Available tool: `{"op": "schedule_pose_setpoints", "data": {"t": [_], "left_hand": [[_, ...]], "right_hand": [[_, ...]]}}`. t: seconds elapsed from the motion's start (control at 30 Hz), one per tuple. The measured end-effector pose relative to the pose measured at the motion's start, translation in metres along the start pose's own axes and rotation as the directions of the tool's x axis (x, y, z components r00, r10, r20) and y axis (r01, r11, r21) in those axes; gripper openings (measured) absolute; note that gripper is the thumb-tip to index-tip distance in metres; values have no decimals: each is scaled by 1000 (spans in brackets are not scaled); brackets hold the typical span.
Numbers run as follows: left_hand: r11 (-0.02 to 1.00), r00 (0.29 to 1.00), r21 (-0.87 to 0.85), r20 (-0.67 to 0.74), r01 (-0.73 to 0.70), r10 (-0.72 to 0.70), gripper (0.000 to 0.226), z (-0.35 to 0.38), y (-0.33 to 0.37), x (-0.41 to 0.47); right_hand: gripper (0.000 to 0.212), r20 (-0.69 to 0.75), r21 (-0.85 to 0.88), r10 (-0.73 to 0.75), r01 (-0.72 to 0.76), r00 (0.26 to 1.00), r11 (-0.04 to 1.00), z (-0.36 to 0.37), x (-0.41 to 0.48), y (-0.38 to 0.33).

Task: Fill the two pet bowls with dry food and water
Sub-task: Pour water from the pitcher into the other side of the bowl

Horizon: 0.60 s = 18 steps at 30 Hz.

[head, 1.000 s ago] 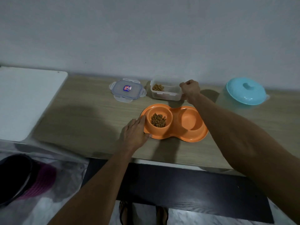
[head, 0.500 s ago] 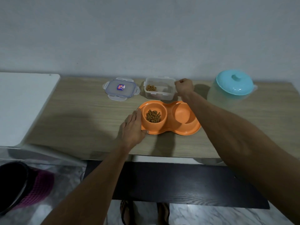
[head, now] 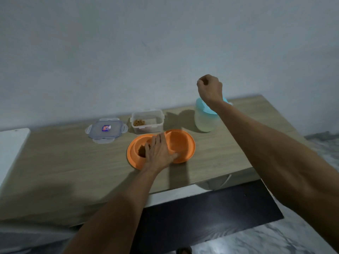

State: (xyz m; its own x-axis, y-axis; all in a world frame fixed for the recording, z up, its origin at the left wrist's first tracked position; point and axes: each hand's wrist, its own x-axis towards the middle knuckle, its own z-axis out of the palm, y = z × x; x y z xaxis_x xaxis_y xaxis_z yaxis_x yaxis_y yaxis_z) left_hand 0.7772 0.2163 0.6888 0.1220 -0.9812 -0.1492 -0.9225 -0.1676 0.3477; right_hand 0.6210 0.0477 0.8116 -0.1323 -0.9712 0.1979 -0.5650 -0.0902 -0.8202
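An orange double pet bowl (head: 189, 143) lies on the wooden table (head: 64, 162). Its left cup holds brown dry food (head: 141, 150); its right cup looks empty. My left hand (head: 158, 153) rests flat across the middle of the bowl, fingers spread, covering part of the food. My right hand (head: 210, 88) is a closed fist raised in the air above the water jug (head: 204, 120), whose turquoise lid it partly hides. Nothing shows inside the fist. A clear food container (head: 147, 121) with a little kibble stands open behind the bowl.
The container's clear lid (head: 106, 130) lies flat to the left of the container. A white surface (head: 11, 143) adjoins the table's left end. A dark lower shelf (head: 211, 213) runs under the table's front edge, above a marble floor.
My right fist has lifted from beside the food container and moved right, to above the jug. My left hand has slid from the bowl's left rim onto its middle. The view has tilted.
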Motion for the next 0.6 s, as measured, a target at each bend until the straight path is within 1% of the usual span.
{"op": "schedule_pose_setpoints", "data": {"t": [0.07,0.17,0.23,0.3,0.4,0.47,0.53,0.6], "left_hand": [[999,1000,35,-14,20,-20,111,5,10,5],[995,998,86,-36,46,-43,111,12,20,10],[994,997,88,-29,69,-67,112,17,23,15],[993,996,77,-17,92,-91,114,25,23,17],[992,995,80,-29,98,-96,114,33,19,15],[993,996,85,-55,78,-74,112,37,14,10],[995,996,72,-69,67,-62,111,38,12,9],[996,995,56,-70,71,-67,110,37,13,11]], "right_hand": [[29,-51,-21,21,-22,998,1000,-22,12,19],[30,-101,-61,98,-104,990,993,-42,28,56],[32,-120,-79,147,-157,982,984,-46,36,82],[33,-127,-56,216,-224,968,973,-44,43,108],[33,-126,59,343,-338,931,939,-37,47,135],[34,-107,190,434,-410,894,892,-31,48,146],[31,-54,308,510,-472,858,826,-26,47,153],[30,9,365,539,-504,842,783,-19,49,158]]}}
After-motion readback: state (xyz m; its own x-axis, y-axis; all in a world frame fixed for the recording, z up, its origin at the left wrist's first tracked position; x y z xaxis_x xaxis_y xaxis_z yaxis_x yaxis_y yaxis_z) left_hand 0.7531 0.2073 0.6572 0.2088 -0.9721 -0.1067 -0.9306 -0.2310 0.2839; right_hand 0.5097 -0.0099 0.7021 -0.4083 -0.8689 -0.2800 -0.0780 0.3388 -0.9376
